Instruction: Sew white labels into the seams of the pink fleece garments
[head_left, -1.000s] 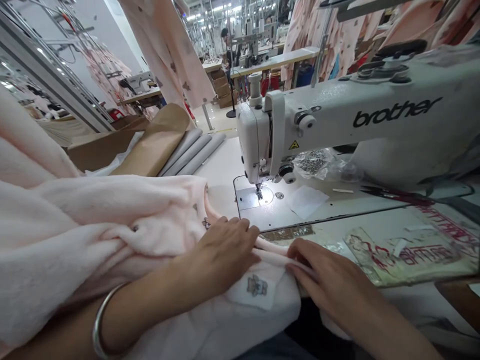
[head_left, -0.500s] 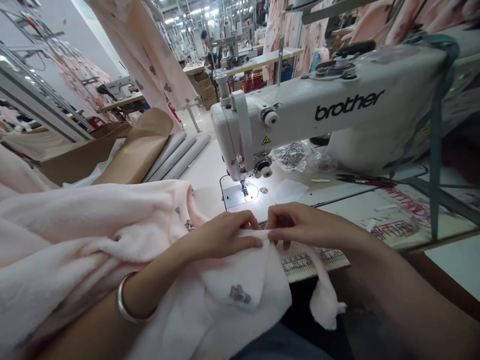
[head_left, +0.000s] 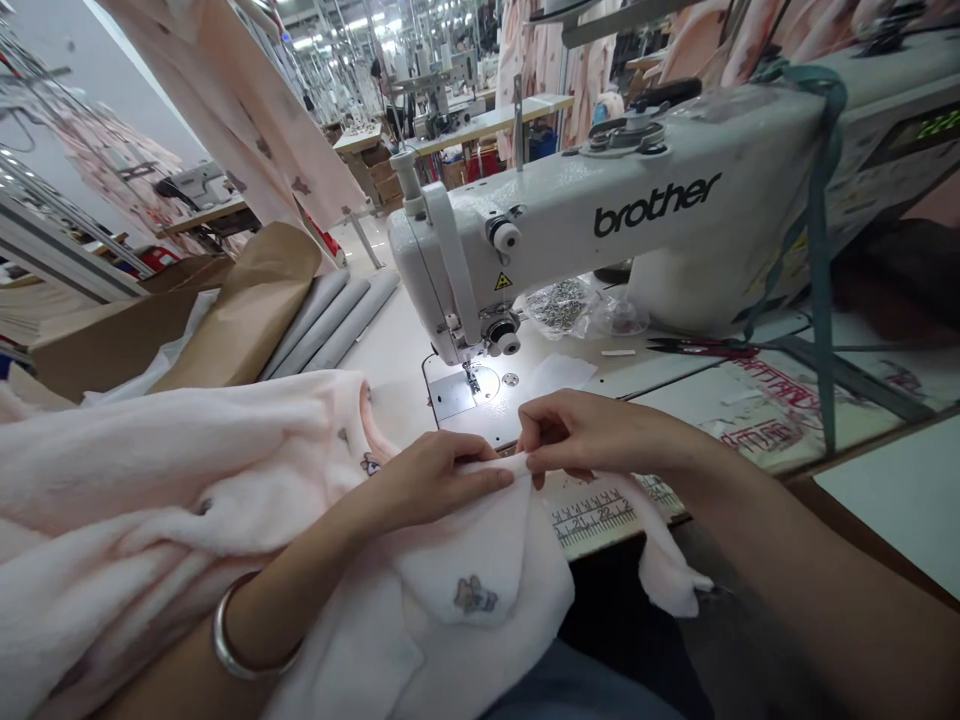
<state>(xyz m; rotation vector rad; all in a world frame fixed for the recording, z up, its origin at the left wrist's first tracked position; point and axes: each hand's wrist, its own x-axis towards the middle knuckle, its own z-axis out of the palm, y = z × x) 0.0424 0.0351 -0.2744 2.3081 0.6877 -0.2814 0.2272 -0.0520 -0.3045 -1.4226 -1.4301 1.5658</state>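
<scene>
A fluffy pale pink garment (head_left: 187,480) with small bear prints lies across the table's left side and my lap. My left hand (head_left: 427,480) pinches its folded edge, fingers closed on the fabric. My right hand (head_left: 585,435) pinches the same edge just to the right, thumb and fingers pressed together on it. Both hands sit in front of the needle plate (head_left: 469,390) of a white Brother sewing machine (head_left: 600,220). A silver bangle (head_left: 232,645) circles my left wrist.
A ruler strip (head_left: 592,515) runs along the table's front edge. Red-handled snips (head_left: 701,348), a white fabric patch (head_left: 559,372) and a plastic bag of small metal parts (head_left: 562,300) lie under the machine arm. Brown paper (head_left: 247,310) and grey rolls (head_left: 337,315) lie at left.
Both hands rose from pressing the fabric flat to pinching its edge together, closer to the needle plate. The view shifted so the machine sits further left.
</scene>
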